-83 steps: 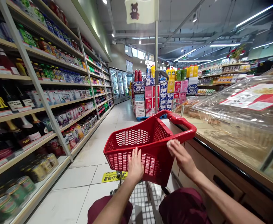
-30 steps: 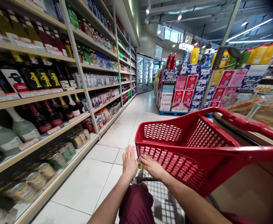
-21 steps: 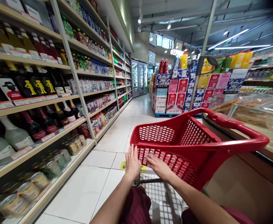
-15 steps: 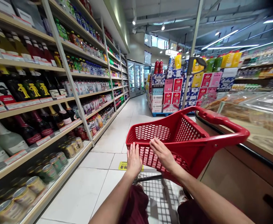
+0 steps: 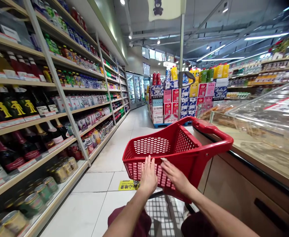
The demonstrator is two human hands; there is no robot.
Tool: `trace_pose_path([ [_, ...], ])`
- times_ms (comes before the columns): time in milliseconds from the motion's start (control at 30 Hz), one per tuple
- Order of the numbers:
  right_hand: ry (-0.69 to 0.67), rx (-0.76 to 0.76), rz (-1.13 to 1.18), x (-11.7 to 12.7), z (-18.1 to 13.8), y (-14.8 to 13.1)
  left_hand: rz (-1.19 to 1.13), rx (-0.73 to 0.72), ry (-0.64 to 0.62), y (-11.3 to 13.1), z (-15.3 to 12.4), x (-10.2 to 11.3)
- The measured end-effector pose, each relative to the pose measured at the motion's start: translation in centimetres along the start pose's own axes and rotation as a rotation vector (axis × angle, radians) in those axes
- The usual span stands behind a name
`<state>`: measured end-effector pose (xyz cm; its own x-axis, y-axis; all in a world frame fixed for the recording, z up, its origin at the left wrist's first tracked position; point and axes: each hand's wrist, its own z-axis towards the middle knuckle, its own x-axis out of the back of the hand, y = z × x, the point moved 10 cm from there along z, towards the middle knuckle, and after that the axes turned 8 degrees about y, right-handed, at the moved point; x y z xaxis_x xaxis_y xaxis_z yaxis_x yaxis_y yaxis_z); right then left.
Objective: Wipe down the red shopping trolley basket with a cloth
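Note:
A red plastic shopping cart point(image 5: 198, 171) with a perforated basket stands sideways right in front of me, its handle to the right. My left hand point(image 5: 149, 176) is raised by the near side wall, fingers stretched out and pointing up, tips around the rim. Close to its right, my right hand point(image 5: 176, 176) reaches toward the same wall with fingers extended, tips just below the rim. Both hands are open and neither grips the cart. Whether the fingers touch the wall, I cannot tell. The part of the basket that shows holds nothing.
Shelves of bottles and cans point(image 5: 60, 85) line the left side. A counter with clear lids point(image 5: 262, 121) borders the cart on the right. Stacked drink cartons point(image 5: 171, 102) and a metal pole point(image 5: 181, 49) stand ahead. A yellow floor sticker point(image 5: 127, 185) lies on the tiles.
The cart and the background have shifted left in view. My hands are closer together; the left has moved right along the cart wall from its front corner, and the right fingertips sit lower.

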<state>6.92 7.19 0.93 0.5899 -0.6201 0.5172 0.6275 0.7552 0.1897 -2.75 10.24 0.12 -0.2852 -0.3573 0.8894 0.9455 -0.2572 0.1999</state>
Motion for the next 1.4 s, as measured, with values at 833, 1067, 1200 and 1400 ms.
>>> trace_pose_path([
  [833, 0.308, -0.399, -0.382, 17.3, -1.4, 13.1, 0.129, 0.036, -0.048, 0.1, 2.5, -0.3],
  [1067, 0.116, -0.235, -0.352, 11.5, 0.2, 10.9, 0.145, 0.033, -0.082, -0.1, 1.5, 0.1],
  [1200, 0.170, -0.326, -0.432, 14.4, -1.0, 13.5, 0.179, -0.027, -0.063, 1.0, 0.4, 0.1],
  [1400, 0.132, -0.253, -0.408, 13.0, -0.9, 10.4, 0.203, -0.025, 0.002, 2.2, -1.3, 0.0],
])
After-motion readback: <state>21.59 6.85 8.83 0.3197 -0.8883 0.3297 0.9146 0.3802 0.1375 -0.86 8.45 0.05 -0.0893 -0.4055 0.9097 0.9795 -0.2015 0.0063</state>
